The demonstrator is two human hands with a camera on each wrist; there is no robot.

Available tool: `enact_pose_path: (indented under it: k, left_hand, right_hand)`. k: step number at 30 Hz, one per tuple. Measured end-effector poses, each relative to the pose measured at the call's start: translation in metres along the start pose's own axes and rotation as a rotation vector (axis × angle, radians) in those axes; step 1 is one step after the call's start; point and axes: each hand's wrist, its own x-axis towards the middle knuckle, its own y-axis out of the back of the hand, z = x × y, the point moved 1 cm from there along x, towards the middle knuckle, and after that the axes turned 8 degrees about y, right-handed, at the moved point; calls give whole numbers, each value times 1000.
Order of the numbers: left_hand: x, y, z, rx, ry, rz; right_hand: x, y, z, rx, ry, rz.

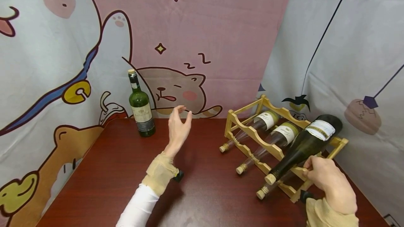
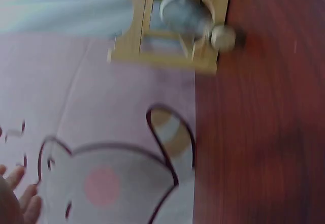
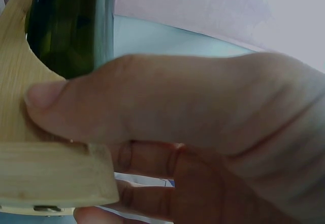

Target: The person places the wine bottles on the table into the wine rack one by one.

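At the right of the head view stands a wooden wine rack (image 1: 342, 144). My right hand (image 1: 329, 176) grips its front right end, the thumb (image 3: 76, 107) lying over the wood in the right wrist view and the fingers curled beneath. Just beside this hand a dark green wine bottle (image 1: 307, 146) lies tilted on the top tier, its corked neck toward me. Clear bottles with white labels, one at the left (image 1: 258, 123) and another in the middle (image 1: 284, 134), lie in the rack too. My left hand (image 1: 179, 127) is raised over the table, fingers apart, holding nothing.
An upright green wine bottle (image 1: 142, 111) with a cork stands at the table's back left. Low in the rack, another corked neck (image 1: 262, 192) pokes out below the dark bottle. A cartoon-printed cloth (image 1: 221, 45) hangs behind the reddish-brown table (image 1: 202, 192).
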Motion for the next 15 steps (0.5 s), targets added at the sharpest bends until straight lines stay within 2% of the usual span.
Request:
enact_pose_path:
  k: [7, 15]
  left_hand:
    - [33, 29, -29, 27, -23, 181]
    - [63, 56, -45, 53, 42, 326]
  right_hand:
    - [0, 0, 2, 0, -2, 0]
    - [1, -1, 2, -1, 16, 14]
